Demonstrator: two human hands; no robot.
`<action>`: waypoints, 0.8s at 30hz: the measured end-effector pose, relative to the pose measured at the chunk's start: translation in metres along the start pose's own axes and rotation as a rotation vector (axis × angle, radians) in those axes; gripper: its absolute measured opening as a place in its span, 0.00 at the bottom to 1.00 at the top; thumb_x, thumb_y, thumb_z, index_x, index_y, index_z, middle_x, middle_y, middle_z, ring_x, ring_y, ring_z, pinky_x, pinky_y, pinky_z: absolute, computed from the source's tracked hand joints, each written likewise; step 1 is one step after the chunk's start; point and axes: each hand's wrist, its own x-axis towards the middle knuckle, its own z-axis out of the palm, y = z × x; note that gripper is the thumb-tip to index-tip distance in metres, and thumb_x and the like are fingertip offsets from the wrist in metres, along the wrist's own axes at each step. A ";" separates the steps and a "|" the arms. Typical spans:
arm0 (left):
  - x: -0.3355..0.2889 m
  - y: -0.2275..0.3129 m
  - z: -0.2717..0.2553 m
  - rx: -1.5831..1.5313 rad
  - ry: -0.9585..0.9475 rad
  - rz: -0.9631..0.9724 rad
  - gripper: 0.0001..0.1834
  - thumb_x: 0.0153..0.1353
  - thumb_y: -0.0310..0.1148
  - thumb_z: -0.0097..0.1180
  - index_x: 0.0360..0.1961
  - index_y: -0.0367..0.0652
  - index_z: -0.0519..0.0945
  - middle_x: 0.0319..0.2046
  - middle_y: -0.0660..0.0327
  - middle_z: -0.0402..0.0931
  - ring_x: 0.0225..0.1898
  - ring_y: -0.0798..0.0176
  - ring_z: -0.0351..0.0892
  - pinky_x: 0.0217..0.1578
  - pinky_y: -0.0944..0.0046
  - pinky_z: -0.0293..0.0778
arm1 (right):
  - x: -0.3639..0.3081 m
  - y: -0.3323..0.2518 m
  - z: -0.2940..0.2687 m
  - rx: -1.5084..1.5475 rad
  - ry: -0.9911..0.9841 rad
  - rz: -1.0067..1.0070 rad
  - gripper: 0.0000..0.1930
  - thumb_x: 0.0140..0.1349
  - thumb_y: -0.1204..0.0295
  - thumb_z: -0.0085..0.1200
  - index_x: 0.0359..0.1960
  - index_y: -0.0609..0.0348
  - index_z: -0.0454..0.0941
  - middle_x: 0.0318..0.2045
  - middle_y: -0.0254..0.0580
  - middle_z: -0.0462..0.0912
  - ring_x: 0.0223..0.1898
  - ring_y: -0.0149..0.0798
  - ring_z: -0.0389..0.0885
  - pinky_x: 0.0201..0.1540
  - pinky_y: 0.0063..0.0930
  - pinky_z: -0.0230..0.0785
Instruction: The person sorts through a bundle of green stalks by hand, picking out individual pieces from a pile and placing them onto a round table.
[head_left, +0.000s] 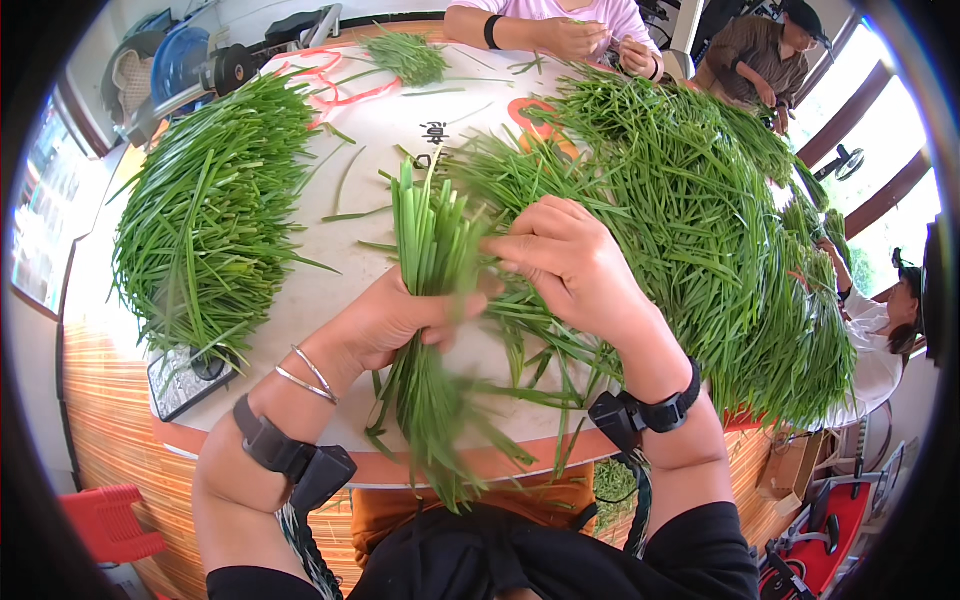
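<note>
My left hand [392, 318] is wrapped around a bunch of garlic chives [424, 235] over the near side of the table. The pale cut ends point up and away from me, while the leafy ends hang toward my lap, smeared by motion. Just right of the bunch, my right hand [572, 262] has its thumb and fingertips pinched together. What lies between them is too blurred to tell. Loose garlic chives [535, 330] lie under and beside my right hand.
A big pile of garlic chives [690, 240] covers the table's [330, 270] right side; stacked garlic chives [215, 220] stand at left. A phone [190, 380] lies by the near left edge. Across sits a person in a pink top [515, 30]; other people are at right.
</note>
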 end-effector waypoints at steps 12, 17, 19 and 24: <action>0.000 0.002 -0.002 -0.051 0.061 0.011 0.14 0.64 0.39 0.48 0.33 0.36 0.73 0.12 0.71 0.56 0.13 0.75 0.57 0.21 0.70 0.63 | -0.009 0.027 -0.039 -0.086 0.308 0.406 0.05 0.49 0.71 0.61 0.26 0.58 0.81 0.26 0.37 0.81 0.32 0.38 0.76 0.42 0.30 0.64; -0.001 0.003 -0.001 -0.057 0.043 0.025 0.14 0.65 0.39 0.47 0.34 0.35 0.73 0.13 0.71 0.57 0.14 0.75 0.57 0.21 0.72 0.63 | -0.013 0.035 -0.044 -0.051 0.454 0.479 0.04 0.54 0.74 0.59 0.28 0.62 0.80 0.24 0.34 0.80 0.26 0.25 0.73 0.31 0.18 0.66; -0.001 0.003 0.000 -0.057 0.053 0.015 0.14 0.64 0.38 0.48 0.34 0.35 0.73 0.13 0.72 0.57 0.14 0.76 0.57 0.21 0.72 0.62 | -0.017 0.044 -0.051 -0.018 0.547 0.539 0.05 0.56 0.73 0.57 0.29 0.63 0.80 0.24 0.33 0.79 0.26 0.24 0.72 0.32 0.18 0.66; 0.001 0.003 -0.003 -0.091 0.050 0.038 0.14 0.64 0.38 0.48 0.39 0.34 0.72 0.14 0.73 0.57 0.15 0.77 0.58 0.22 0.73 0.63 | -0.019 0.051 -0.067 0.193 0.830 0.575 0.09 0.62 0.73 0.50 0.41 0.64 0.78 0.28 0.35 0.79 0.29 0.24 0.73 0.35 0.18 0.67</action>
